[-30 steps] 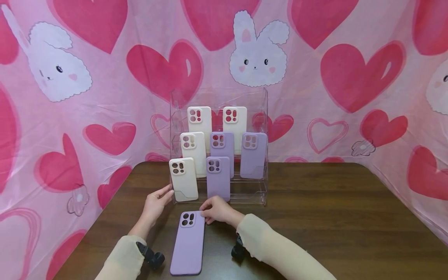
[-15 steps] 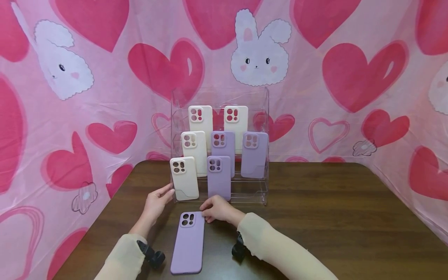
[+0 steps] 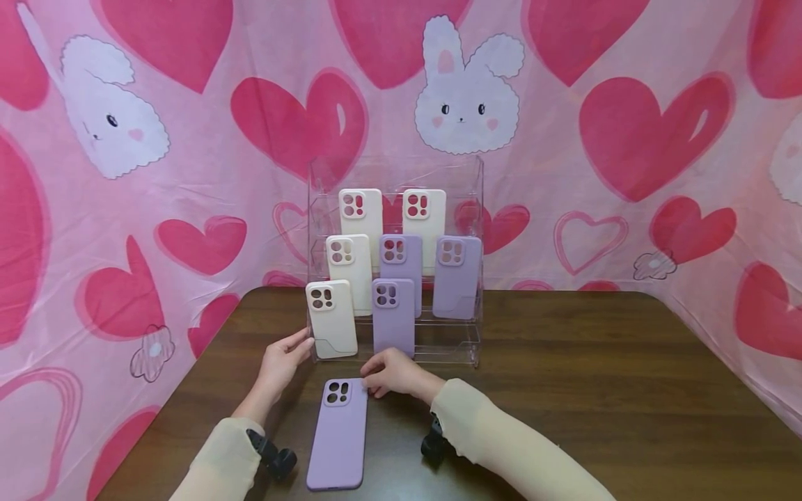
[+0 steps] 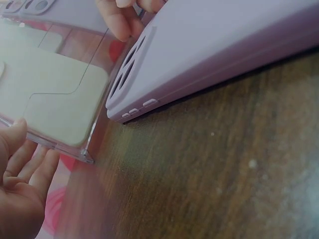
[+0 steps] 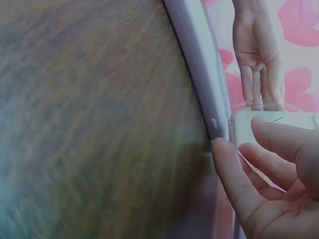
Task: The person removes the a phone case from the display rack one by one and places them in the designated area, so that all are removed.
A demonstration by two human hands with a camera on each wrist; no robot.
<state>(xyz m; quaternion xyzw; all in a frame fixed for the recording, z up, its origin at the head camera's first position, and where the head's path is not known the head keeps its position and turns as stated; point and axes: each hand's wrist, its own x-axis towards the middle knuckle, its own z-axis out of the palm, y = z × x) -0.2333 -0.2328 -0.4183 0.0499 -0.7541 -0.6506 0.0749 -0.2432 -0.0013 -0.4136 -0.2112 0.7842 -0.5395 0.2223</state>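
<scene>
A purple phone case [image 3: 337,442] lies back up on the table, its camera cutouts toward the stand. My right hand [image 3: 393,374] is at its far right corner, one fingertip against the corner in the right wrist view and the other fingers loosely bent. My left hand [image 3: 282,363] touches the left side of the clear display stand [image 3: 447,355], fingers nearly straight and thumb at the front edge. Beside it, a cream phone case [image 3: 335,337] stands in the lowest tier. A purple phone case [image 3: 393,316] stands to its right, its lower end partly behind my right hand.
Higher tiers hold several more cases, among them a cream case [image 3: 424,233] on the upper tier and a purple case [image 3: 457,278] on the middle tier. The brown wooden table [image 3: 595,390] extends to the right. A pink heart-and-rabbit cloth [image 3: 539,139] hangs behind.
</scene>
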